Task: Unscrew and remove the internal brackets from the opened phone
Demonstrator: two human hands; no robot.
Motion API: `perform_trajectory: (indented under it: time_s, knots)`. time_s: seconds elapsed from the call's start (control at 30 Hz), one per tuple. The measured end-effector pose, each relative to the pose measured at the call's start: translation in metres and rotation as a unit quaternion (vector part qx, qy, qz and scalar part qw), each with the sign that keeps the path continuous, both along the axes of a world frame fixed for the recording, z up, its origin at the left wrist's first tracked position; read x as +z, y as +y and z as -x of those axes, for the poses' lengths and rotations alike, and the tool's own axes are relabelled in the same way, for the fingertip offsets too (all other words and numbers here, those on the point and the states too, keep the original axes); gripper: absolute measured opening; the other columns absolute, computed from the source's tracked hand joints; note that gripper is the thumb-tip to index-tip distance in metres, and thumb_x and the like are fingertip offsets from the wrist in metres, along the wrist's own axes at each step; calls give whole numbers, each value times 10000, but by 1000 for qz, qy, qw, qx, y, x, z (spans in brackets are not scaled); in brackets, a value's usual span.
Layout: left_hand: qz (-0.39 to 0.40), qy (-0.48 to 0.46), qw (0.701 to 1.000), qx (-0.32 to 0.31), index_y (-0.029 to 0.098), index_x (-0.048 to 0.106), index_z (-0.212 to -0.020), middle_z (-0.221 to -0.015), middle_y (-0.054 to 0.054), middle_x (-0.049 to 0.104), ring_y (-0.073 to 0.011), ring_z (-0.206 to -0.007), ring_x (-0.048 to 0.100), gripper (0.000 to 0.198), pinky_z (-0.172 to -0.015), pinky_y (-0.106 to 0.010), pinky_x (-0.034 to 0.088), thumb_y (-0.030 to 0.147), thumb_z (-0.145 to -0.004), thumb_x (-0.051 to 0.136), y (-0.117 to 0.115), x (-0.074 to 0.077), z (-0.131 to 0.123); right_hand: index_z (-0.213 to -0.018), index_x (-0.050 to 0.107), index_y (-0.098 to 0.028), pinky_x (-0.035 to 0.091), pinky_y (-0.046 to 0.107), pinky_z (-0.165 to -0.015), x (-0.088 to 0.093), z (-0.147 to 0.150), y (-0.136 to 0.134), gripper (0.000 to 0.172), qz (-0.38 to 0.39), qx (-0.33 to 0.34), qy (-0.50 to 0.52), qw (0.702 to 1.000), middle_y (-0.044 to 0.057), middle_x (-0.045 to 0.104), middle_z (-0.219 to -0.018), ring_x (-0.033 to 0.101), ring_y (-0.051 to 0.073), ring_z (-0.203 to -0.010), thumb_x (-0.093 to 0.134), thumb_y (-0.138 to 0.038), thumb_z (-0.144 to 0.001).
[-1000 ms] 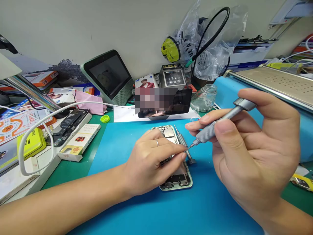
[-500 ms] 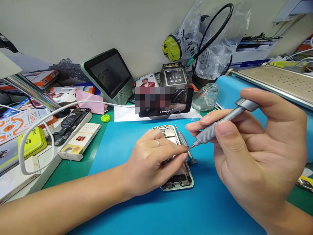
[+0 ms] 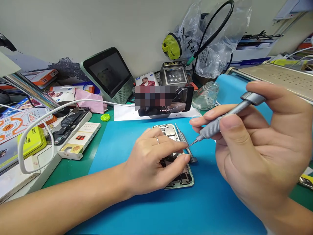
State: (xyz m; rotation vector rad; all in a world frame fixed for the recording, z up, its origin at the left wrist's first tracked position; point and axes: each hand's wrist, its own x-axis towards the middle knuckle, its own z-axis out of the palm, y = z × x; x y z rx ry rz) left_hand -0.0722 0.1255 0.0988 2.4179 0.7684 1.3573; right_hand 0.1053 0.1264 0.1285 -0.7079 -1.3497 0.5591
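An opened phone with bare inner parts lies on the blue mat. Over its middle is my left hand, a ring on one finger; its thumb and index finger are apart with nothing visible between them. My right hand grips a grey screwdriver, slanted down to the left, its tip close to my left index fingertip. A second grey screwdriver lies on the mat along the phone's right side.
Behind the mat, a phone showing a video leans upright beside a glass jar. A smart display stands back left. Phone parts, a small carton and a white cable are at the left.
The thumb and index finger of my left hand have parted from the screwdriver's tip. My right hand has drawn back slightly to the right with the screwdriver.
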Motion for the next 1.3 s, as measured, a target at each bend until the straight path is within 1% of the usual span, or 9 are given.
perform_trajectory:
  time_s: [0.2,0.33,0.43,0.53,0.63,0.77,1.0,1.13,1.3]
  knots:
    - [5,6,1000,1,157,714,-1033,-823,-9,780,-145,-677,630,79,-711,-355,437,206,-976,688,0,-1,0,-1239,661,-347,725,353,-733,2,1,4,425,4,-4,-3,1000,-55,744,-906,772,163,-782,633,-46,-940]
    - [20,-6,1000,11,167,694,-1104,-1015,-39,782,-166,-839,688,159,-769,-372,431,271,-984,705,-1,1,0,-1301,661,-361,729,358,-691,-4,1,0,473,-22,-5,-36,999,-42,736,-908,784,178,-789,625,-50,-946]
    - [27,-23,999,20,168,697,-1139,-1090,-75,737,-199,-946,673,251,-818,-389,442,366,-985,717,-1,-1,0,-1407,621,-364,736,388,-656,-13,-3,-7,592,-89,-35,-101,990,2,777,-1107,806,237,-912,706,-73,-899]
    - [10,-34,999,20,195,678,-1168,-1072,-64,713,-194,-937,653,277,-818,-383,458,404,-990,710,0,-2,0,-1500,540,-367,740,451,-795,-19,-8,-12,716,-130,-13,-184,974,36,757,-1322,809,271,-1016,715,-49,-883]
    - [-11,-40,999,14,202,673,-1137,-1055,-54,721,-188,-911,642,226,-791,-370,471,377,-996,701,0,-2,0,-1565,450,-303,719,398,-874,-15,-10,-11,747,-188,26,-246,950,70,790,-1261,813,230,-1016,656,-6,-911]
    - [-48,-32,998,-3,194,691,-1076,-976,-47,731,-181,-864,649,142,-756,-346,508,322,-1022,659,1,1,1,-1536,471,-225,720,324,-803,-3,-7,-10,627,-275,21,-306,911,82,834,-1107,820,219,-992,624,-45,-956]
    - [-103,-2,995,-7,169,676,-1096,-1055,-44,691,-177,-899,675,217,-822,-366,582,373,-1046,625,3,-2,8,-1536,467,-240,702,369,-855,-2,-8,-7,620,-335,28,-308,890,87,812,-1156,792,236,-1078,644,-79,-964]
    - [-116,38,992,13,168,674,-1093,-1053,-45,688,-186,-924,678,219,-843,-383,590,377,-1035,644,7,4,5,-1331,629,-178,656,422,-865,-15,-13,0,339,-335,29,-294,895,89,716,-1241,739,218,-1032,672,-275,-1009]
    - [-116,87,987,69,177,675,-1158,-1116,-60,689,-206,-983,679,263,-885,-416,591,401,-1022,663,3,25,5,-1310,635,-188,631,429,-879,-29,-21,11,345,-238,-7,-230,944,96,684,-1280,708,223,-1052,658,-363,-1014]
